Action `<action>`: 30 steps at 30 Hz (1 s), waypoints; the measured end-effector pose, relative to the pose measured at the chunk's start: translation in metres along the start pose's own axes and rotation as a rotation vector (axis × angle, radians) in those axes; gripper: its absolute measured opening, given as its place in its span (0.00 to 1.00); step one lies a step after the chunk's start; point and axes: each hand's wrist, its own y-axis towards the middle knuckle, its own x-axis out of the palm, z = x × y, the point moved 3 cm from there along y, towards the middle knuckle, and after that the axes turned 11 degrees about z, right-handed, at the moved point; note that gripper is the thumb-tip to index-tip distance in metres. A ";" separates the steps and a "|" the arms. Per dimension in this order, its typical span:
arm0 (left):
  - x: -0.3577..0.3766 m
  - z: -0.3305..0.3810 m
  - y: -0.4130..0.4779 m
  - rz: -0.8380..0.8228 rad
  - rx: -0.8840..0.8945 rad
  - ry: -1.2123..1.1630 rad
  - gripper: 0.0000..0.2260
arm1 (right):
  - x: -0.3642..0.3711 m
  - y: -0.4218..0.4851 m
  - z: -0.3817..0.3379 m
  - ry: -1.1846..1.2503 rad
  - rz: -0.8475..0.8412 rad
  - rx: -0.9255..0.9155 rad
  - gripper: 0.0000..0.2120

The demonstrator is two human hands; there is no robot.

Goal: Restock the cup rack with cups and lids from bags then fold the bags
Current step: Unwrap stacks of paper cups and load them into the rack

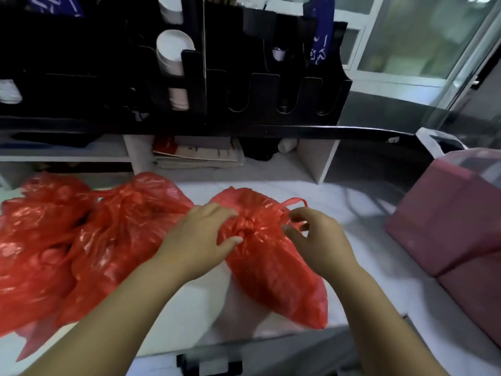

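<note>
Left fingers — curled round knot of red bag | right fingers — pinching its handle loop

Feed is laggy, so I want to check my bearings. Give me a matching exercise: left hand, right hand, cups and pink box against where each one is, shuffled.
Things:
1 left hand
2 right hand
3 cups
4 pink box

Places:
A in the rack
B far right of the view
C gripping the right bag at its knot
D pinching that bag's handle loop

Pairs: 1-C, 2-D, 3-A, 4-B
</note>
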 end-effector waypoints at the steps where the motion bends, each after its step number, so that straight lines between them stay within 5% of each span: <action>1: 0.008 -0.001 0.006 -0.020 0.021 -0.002 0.23 | 0.004 0.006 0.003 -0.006 -0.009 -0.015 0.14; 6: 0.037 -0.009 0.029 -0.171 0.112 -0.020 0.29 | 0.029 0.026 0.005 -0.033 -0.155 -0.085 0.26; 11: 0.054 -0.015 0.048 -0.219 0.183 -0.007 0.28 | 0.044 0.043 -0.002 -0.130 -0.182 -0.129 0.17; 19: 0.062 -0.017 0.068 -0.202 0.224 -0.085 0.21 | 0.038 0.061 0.006 -0.004 0.086 -0.058 0.04; 30: 0.064 -0.011 0.083 -0.120 0.219 -0.167 0.11 | 0.013 0.092 0.038 -0.129 0.421 -0.161 0.05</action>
